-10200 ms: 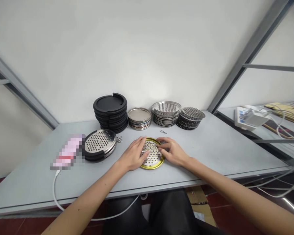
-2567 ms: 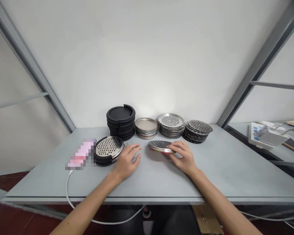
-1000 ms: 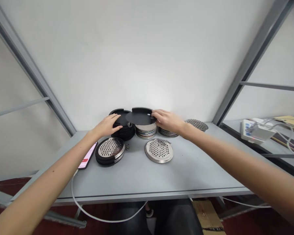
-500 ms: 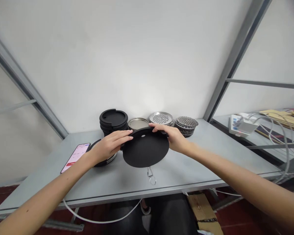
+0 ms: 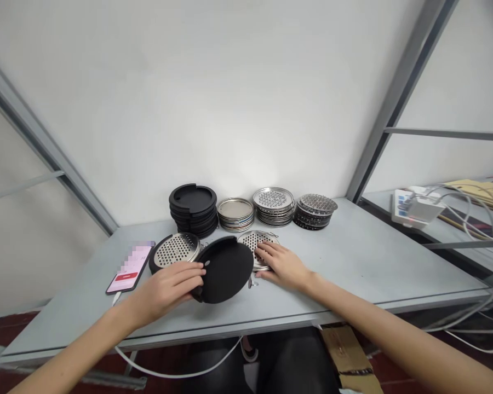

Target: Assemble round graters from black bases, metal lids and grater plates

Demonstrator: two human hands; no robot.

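My left hand (image 5: 170, 287) grips the left edge of a round black plastic holder (image 5: 225, 271), tilted above the table with its smooth face toward me. My right hand (image 5: 283, 265) has its fingers on a round perforated metal grater plate (image 5: 252, 239), its thumb at the near rim. The black holder hides part of that plate. Small wire loops (image 5: 251, 283) lie by the plate's front edge. Left of the holder, another grater plate (image 5: 175, 249) sits in a black base, partly behind my left hand.
Along the wall stand a stack of black holders (image 5: 193, 210), plain metal discs (image 5: 235, 210), perforated rimmed discs (image 5: 273, 202) and grater plates (image 5: 317, 208). A phone (image 5: 130, 268) with a cable lies left. A power strip (image 5: 414, 208) with cables is on the right.
My right hand has let go of the black holder and moved down to the grater plate. My left hand has shifted the holder down and left, tilting it.
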